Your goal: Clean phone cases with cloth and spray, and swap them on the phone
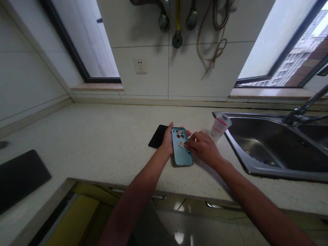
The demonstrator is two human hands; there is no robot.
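Observation:
A teal phone (182, 155) lies face down on the pale speckled counter (104, 140), camera end away from me. My left hand (167, 139) grips its upper left edge, thumb on top. My right hand (202, 147) rests on the phone's right side, fingers pinched around a small white piece (181, 144) against the phone's back. A flat black rectangle (157, 136) lies just left of the phone, partly under my left hand.
A white tube with a pink label (219, 126) lies by the corner of the steel sink (280, 146), with a tap (308, 106) behind. A black cooktop (13, 178) sits at the left. A wall socket (140, 66) and hoses (191, 18) hang behind.

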